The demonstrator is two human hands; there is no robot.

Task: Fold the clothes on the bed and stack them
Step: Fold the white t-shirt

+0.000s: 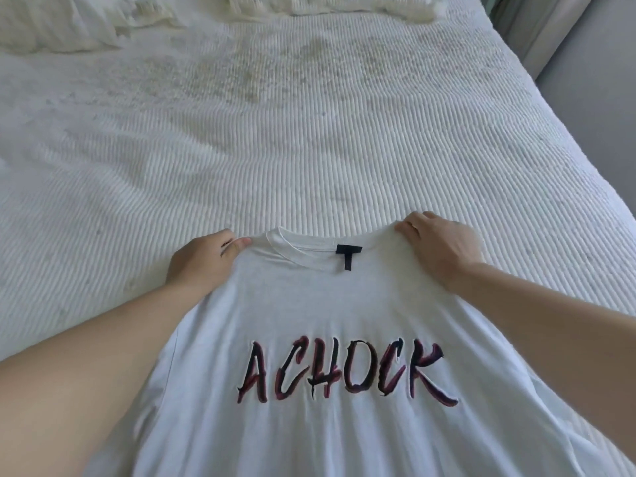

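Observation:
A white T-shirt (323,304) with dark red lettering and a black neck label is stretched out front side up, its collar pointing away from me, over the near part of the bed (309,149). My left hand (203,259) pinches the shirt's left shoulder beside the collar between thumb and curled fingers. At the right shoulder my right hand (437,246) grips the cloth with fingers curled over its top edge. The shirt's lower part runs out of the bottom of the view.
A white ribbed bedspread covers the bed. White pillows (69,18) lie across the far end. The bed's right edge (564,132) drops to a grey floor and wall at the upper right.

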